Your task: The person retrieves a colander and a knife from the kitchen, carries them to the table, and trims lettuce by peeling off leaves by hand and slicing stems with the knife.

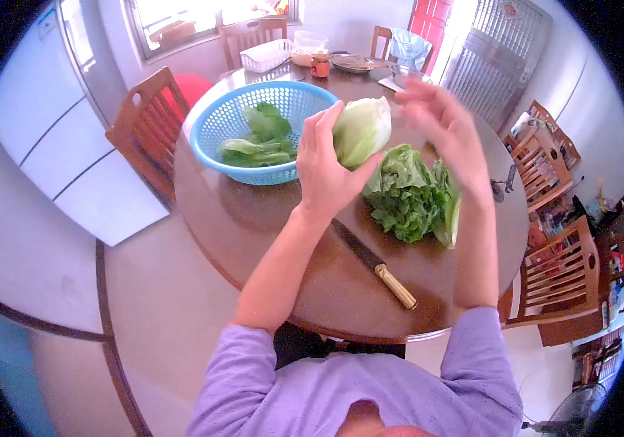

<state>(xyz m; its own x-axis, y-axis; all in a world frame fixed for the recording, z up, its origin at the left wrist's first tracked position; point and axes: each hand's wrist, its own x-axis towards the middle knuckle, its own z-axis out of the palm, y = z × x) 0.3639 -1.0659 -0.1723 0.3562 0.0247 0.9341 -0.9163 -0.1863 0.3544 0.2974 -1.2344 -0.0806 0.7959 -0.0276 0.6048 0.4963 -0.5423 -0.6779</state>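
My left hand (326, 164) is wrapped round a pale green head of leafy vegetable (361, 131), holding it up over the table. To its right, my right hand (446, 127) is raised apart from it, blurred, with fingers spread and nothing visible in them. Below the hands, a green leafy bunch (410, 191) lies on the brown round table (253, 218). A knife (381, 269) with a gold-coloured handle rests near the front edge. Loose green leaves (261, 138) lie inside the blue perforated basket (217, 160), left of my left hand.
At the table's far side are a white basket (267, 55), a red-brown jar (320, 66) and a metal pan (352, 64). Wooden chairs (153, 131) surround the table. A dark object (499, 191) lies near the right edge.
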